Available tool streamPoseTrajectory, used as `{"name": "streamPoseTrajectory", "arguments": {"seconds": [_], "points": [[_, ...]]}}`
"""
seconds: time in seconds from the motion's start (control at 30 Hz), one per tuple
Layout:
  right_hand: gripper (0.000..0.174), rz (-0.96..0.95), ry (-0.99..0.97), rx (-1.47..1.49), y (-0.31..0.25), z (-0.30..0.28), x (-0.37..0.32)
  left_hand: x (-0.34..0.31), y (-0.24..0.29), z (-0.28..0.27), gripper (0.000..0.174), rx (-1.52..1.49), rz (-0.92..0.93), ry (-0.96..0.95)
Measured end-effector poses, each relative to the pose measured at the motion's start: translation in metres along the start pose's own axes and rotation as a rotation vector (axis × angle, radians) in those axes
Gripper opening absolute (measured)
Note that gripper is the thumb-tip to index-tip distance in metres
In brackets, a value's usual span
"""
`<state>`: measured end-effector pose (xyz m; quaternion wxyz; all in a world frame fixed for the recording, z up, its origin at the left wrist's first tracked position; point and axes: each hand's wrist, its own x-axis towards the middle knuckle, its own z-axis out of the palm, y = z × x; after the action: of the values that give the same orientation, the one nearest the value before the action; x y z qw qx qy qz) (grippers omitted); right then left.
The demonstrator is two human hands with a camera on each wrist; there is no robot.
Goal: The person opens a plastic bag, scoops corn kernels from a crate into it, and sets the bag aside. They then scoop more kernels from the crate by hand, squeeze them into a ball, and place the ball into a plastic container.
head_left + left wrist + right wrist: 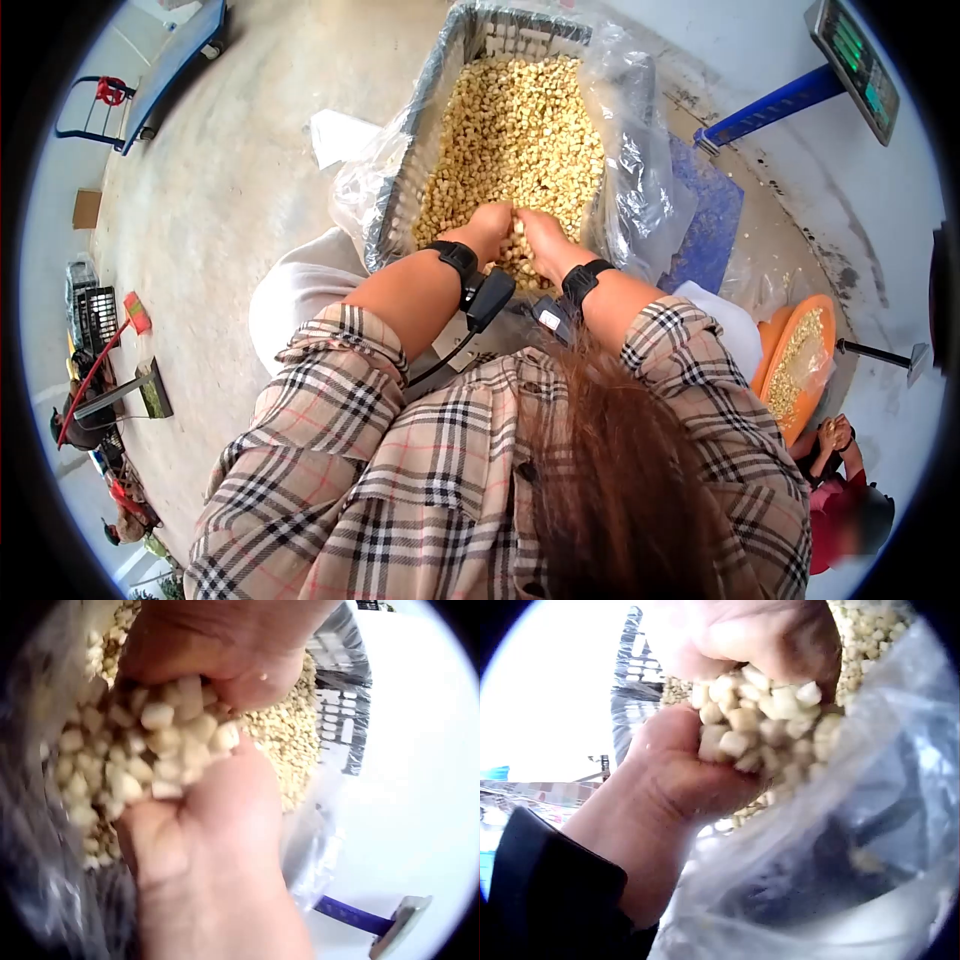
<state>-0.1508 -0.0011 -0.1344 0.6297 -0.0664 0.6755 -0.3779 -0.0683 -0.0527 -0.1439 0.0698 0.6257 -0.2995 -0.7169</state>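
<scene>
A plastic-lined crate (398, 165) is full of small, pale yellow, diced-looking pieces (525, 125). At its near end my left hand (487, 228) and right hand (542, 242) are cupped together, thumbs close to each other. Between them they hold a heap of the pieces (169, 742), low over the rest. The left wrist view has my left hand (217, 645) above and my right hand (232, 806) below, fingers curled under the heap and partly hidden. In the right wrist view, pieces (769, 724) lie between both palms. Clear plastic (802, 855) hangs beside them.
To the right stands a scale with a blue post (770, 105) and a lit display (858, 70). An orange basin (780, 385) of pieces is near my right side, with another person (840, 520) beyond. A flatbed cart (175, 75) is far left.
</scene>
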Motion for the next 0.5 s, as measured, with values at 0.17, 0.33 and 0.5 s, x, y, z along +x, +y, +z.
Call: {"name": "streamPoseTrajectory", "arguments": {"seconds": [0.17,0.33,0.5], "points": [[0.05,-0.555,0.33,0.016,-0.033,0.013,0.004,-0.014,0.04,0.019,0.025,-0.506,0.203,-0.071],[0.041,-1.087,0.306,-0.202,-0.069,0.005,-0.041,-0.079,0.077,0.027,0.03,-0.56,0.314,-0.247],[0.023,-1.42,0.338,-0.291,-0.068,0.011,-0.077,-0.103,0.074,0.011,0.033,-0.631,0.355,-0.432]]}}
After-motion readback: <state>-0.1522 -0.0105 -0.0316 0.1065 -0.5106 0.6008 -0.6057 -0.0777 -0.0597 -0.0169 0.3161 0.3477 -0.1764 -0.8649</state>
